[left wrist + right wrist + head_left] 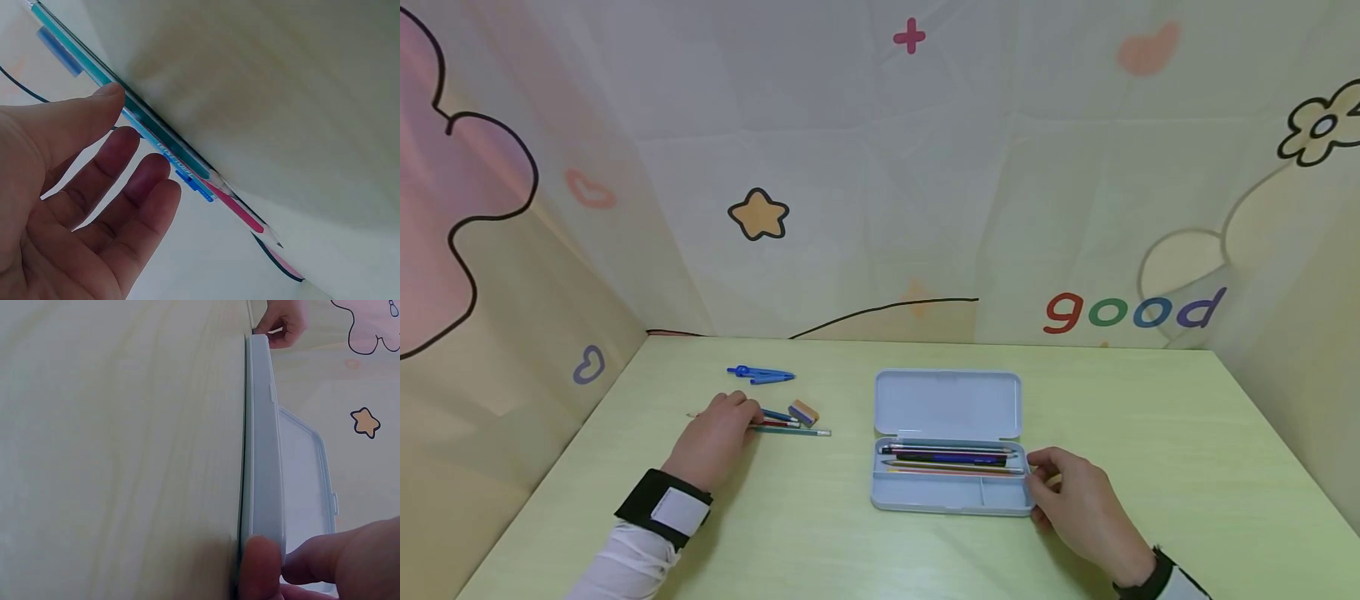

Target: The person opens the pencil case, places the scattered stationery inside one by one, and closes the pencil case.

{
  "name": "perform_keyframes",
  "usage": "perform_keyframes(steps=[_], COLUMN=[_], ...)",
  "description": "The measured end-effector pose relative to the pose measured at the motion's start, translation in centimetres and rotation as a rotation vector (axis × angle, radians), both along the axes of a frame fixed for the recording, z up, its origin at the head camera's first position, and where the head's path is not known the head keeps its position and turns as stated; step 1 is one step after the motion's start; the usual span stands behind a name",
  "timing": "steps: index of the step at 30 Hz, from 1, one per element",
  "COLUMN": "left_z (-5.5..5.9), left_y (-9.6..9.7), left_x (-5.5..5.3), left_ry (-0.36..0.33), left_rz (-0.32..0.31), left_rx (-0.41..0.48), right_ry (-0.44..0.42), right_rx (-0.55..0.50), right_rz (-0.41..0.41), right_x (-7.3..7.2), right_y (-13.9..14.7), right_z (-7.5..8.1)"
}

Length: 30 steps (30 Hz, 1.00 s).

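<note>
A light blue pencil case (925, 497) lies unfolded, lid (947, 404) tilted back, with several pencils (955, 458) in its rear compartment. My right hand (1078, 500) grips the case's right end between thumb and fingers; the right wrist view shows fingertips (260, 565) against its corner. To the left, my left hand (718, 433) is over a few loose pencils, among them a teal one (808, 432). In the left wrist view the thumb (109, 94) touches the teal pencil (165, 134); other fingers are bent beside it. Whether they pinch it is hidden.
Just right of the left hand is a small eraser (803, 412) in a blue sleeve. Blue compasses (762, 375) lie behind that hand. The pale wood-grain table (820, 542) meets a printed cloth backdrop (850, 167) at its back and sides.
</note>
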<state>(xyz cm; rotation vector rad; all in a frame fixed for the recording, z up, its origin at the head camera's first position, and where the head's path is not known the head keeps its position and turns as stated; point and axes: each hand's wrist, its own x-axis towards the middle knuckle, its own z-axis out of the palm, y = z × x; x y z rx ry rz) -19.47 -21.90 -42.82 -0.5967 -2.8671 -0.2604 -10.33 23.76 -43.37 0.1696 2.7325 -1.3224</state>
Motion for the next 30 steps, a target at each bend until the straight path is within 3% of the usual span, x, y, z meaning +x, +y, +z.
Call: perform_keyframes(steps=[30], left_z=[-0.12], left_y=[-0.25], left_x=[0.14], left_ry=[-0.052], left_rz=[0.009], left_rx=[-0.032], right_ry=[0.001], right_rx=[-0.012], right_rz=[0.0], right_x=[0.07], right_y=[0.05], right_z=[-0.07])
